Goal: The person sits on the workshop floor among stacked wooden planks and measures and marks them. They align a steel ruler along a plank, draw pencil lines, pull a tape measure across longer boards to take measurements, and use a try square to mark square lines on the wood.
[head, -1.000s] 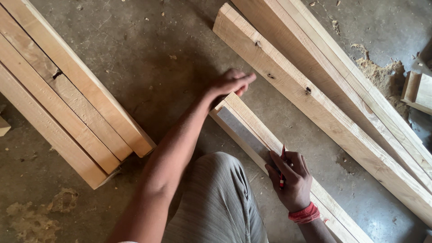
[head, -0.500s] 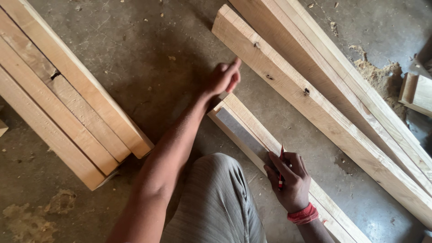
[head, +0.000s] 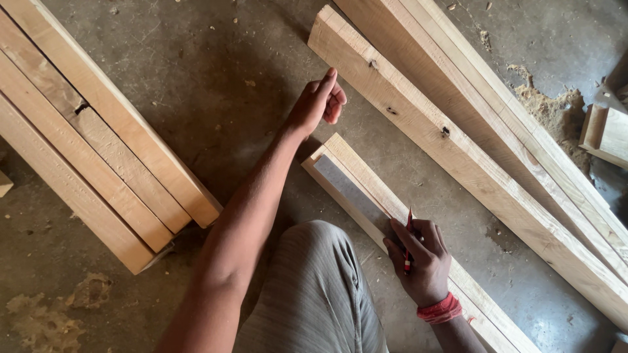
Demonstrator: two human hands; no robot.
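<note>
My left hand (head: 319, 101) hovers above the concrete floor just past the far end of a short wooden plank (head: 366, 176), fingers loosely curled, holding nothing. A grey metal ruler (head: 347, 189) lies flat along that plank. My right hand (head: 418, 258) rests on the plank near me and grips a red pencil (head: 408, 242), tip toward the wood. A red band circles my right wrist. My knee in striped grey trousers (head: 314, 294) sits between my arms.
Several long planks (head: 98, 144) lie side by side on the left. Long timber beams (head: 471, 124) run diagonally on the right. Sawdust (head: 556, 111) is piled at the right, next to a small wooden block (head: 605, 131).
My left hand has lifted off the plank's far end and moved up and away, fingers curling. My right hand with the pencil has stayed in place.
</note>
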